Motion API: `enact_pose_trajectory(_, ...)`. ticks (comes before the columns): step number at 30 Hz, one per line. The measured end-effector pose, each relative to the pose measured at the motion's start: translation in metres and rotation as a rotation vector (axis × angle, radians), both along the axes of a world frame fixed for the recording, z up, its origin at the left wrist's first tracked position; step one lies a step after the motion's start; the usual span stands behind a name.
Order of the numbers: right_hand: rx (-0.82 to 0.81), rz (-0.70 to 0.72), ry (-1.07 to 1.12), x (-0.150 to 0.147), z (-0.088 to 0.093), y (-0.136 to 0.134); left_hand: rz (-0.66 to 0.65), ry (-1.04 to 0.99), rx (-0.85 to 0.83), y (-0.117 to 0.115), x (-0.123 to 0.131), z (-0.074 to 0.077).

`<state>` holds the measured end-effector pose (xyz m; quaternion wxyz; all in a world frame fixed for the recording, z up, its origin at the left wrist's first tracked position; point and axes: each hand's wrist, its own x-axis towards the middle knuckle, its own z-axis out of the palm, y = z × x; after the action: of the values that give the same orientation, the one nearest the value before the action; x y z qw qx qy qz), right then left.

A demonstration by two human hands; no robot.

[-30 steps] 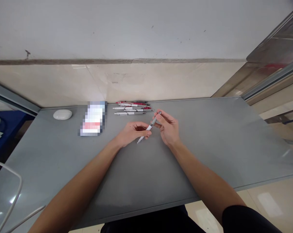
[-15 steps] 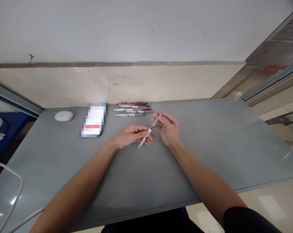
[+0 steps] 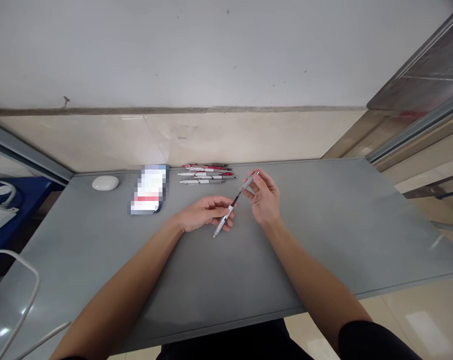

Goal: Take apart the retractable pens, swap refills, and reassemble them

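Observation:
My left hand point(image 3: 207, 214) is closed on the white barrel of a pen point(image 3: 221, 225), which slants down to the left. Up and to the right, my right hand point(image 3: 264, 197) pinches the pen's grey front section point(image 3: 250, 181). Between the two parts a dark, thin refill point(image 3: 235, 200) is exposed, bridging the gap. Behind my hands several white, grey and red pens point(image 3: 207, 175) lie in a loose row near the wall.
A phone point(image 3: 149, 190) with a lit, blurred screen lies left of the pens on the grey table point(image 3: 324, 225). Beside it rests a white oval case point(image 3: 105, 183). A white cable point(image 3: 36, 280) curves across the left front corner. The wall point(image 3: 249, 135) borders the table's back edge.
My right hand has drawn the grey front section up and right, away from the white barrel, and more of the dark refill shows. The camera view has shifted slightly.

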<state>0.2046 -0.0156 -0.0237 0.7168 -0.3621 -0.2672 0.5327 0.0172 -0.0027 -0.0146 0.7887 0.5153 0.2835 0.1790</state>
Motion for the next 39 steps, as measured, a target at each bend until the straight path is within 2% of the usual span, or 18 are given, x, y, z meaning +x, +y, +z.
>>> enact_pose_trajectory(7,-0.011,-0.050,0.054,0.016,0.002,0.007,0.035,-0.032,0.006,0.000,-0.003,0.007)
enact_pose_trajectory(10,-0.047,-0.037,-0.030,0.022,0.000,0.009,0.152,-0.080,0.015,-0.001,-0.004,0.008)
enact_pose_trajectory(12,-0.050,-0.022,-0.163,0.024,-0.001,0.011,0.264,-0.125,0.013,-0.003,-0.004,0.008)
enact_pose_trajectory(15,-0.042,0.023,-0.487,0.027,-0.003,0.016,0.400,-0.177,0.001,-0.005,-0.003,0.005)
enact_pose_trajectory(18,0.046,0.076,-0.962,0.028,-0.003,0.022,0.475,-0.206,0.010,-0.007,-0.001,0.001)
enact_pose_trajectory(22,0.155,0.059,-1.638,0.025,-0.003,0.031,0.525,-0.196,0.027,-0.009,-0.002,-0.004)
enact_pose_trajectory(24,0.200,0.092,-1.854,0.024,-0.003,0.037,0.524,-0.187,0.038,-0.009,-0.003,-0.007)
enact_pose_trajectory(26,0.258,0.152,-1.980,0.023,-0.003,0.044,0.509,-0.183,0.054,-0.009,-0.005,-0.010)
enact_pose_trajectory(30,0.355,0.201,-2.076,0.023,-0.007,0.058,0.487,-0.183,0.052,-0.008,-0.006,-0.016)
enact_pose_trajectory(39,0.492,0.175,-2.015,0.034,-0.013,0.063,0.495,-0.174,0.034,-0.008,-0.006,-0.015)
